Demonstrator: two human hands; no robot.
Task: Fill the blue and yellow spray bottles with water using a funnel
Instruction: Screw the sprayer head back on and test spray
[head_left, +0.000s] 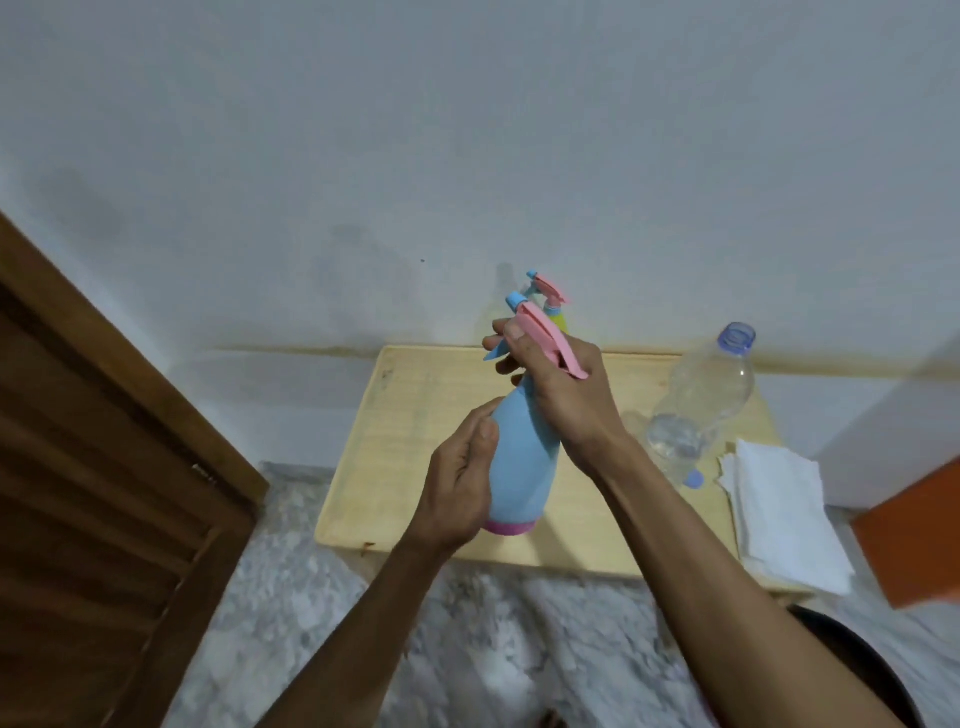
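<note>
Blue spray bottle (522, 457) held above table (415, 467): left hand (457, 488) wraps its body, right hand (561, 395) clamps the pink spray head (545, 332). Likely unscrewing. Yellow bottle (560, 317) behind the grip. Next: twist head free; no funnel visible.

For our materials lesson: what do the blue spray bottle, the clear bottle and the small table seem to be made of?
Blue spray bottle: probably opaque plastic, matt, even colour.
Clear bottle: thin transparent plastic; you see through it to water at the bottom.
Table: pale wood or wood-look board, faint grain, unglossy.
</note>
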